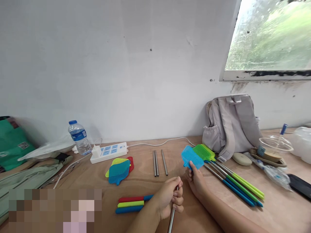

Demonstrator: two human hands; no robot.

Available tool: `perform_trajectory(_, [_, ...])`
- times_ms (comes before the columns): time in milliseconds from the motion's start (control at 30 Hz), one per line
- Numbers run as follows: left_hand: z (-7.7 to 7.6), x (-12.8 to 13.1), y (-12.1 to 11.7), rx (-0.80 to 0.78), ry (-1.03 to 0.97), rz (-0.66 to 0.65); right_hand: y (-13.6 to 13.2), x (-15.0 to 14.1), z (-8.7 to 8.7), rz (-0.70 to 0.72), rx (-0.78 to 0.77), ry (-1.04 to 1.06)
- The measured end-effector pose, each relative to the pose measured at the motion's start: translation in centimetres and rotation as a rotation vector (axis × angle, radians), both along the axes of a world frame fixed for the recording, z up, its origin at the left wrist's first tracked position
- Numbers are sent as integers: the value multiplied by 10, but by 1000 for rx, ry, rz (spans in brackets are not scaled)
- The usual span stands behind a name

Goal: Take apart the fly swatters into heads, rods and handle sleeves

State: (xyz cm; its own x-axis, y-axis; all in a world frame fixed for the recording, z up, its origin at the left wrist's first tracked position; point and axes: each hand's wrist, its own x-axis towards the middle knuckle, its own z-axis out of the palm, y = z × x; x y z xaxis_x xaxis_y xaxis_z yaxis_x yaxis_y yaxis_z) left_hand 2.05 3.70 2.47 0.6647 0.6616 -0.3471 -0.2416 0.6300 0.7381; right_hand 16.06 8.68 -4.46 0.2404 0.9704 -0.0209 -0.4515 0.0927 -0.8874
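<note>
My left hand [170, 197] is closed around a metal tube [171, 220] that slants down toward the bottom edge. To its right, my right hand [195, 179] pinches a light blue fly swatter head [191, 157] near its neck. Three loose metal tubes [155, 163] lie beyond my hands. Farther left are loose swatter heads, with a blue one [119, 171] over a yellow and a red. Several foam-like handles, among them a yellow one [130, 204], lie beside my left forearm. At the right, whole swatters with green heads [204, 151] and blue, green and yellow handles [247, 185] are gathered.
A power strip [109, 152] and a water bottle [79, 137] stand at the left, near a green bag [14, 145]. A grey backpack [233, 123] leans on the wall. Right of it are a soap-shaped object [242, 159], a plastic cup [274, 145] and a dark phone-like object [301, 186].
</note>
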Motion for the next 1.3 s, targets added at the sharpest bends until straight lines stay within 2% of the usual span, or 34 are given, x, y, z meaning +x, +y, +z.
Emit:
perform_trajectory(200, [37, -17, -3, 69, -214, -23, 3, 5, -9, 114, 41, -202])
perform_trajectory(333, [68, -35, -13, 151, -354, 49, 0, 2, -7, 160, 38, -267])
perform_trajectory(467, [100, -67, -22, 287, -400, 286, 0, -13, 10, 247, 87, -356])
perform_trajectory(600, [120, -104, -23, 413, -397, 641, 7, -48, 25, 477, 97, -435])
perform_trajectory(733, [127, -129, -21, 489, -399, 899, 18, -99, 34, 575, 82, -489])
perform_trajectory(867, [126, -143, -20, 528, -416, 1033, 32, -148, 45, 612, 81, -646])
perform_trajectory(967, [125, -153, -21, 569, -418, 1094, 42, -169, 48, 643, 66, -756])
perform_trajectory(1067, [125, -160, -21, 620, -405, 1143, 45, -172, 47, 648, 51, -861])
perform_trajectory(1167, [125, -161, -20, 644, -396, 1177, 36, -159, 53, 600, 87, -937])
perform_trajectory(1233, [125, -158, -19, 633, -396, 1185, 25, -146, 66, 617, 159, -927])
perform_trajectory(1300, [125, -153, -16, 612, -400, 1182, 10, -131, 85, 697, 257, -846])
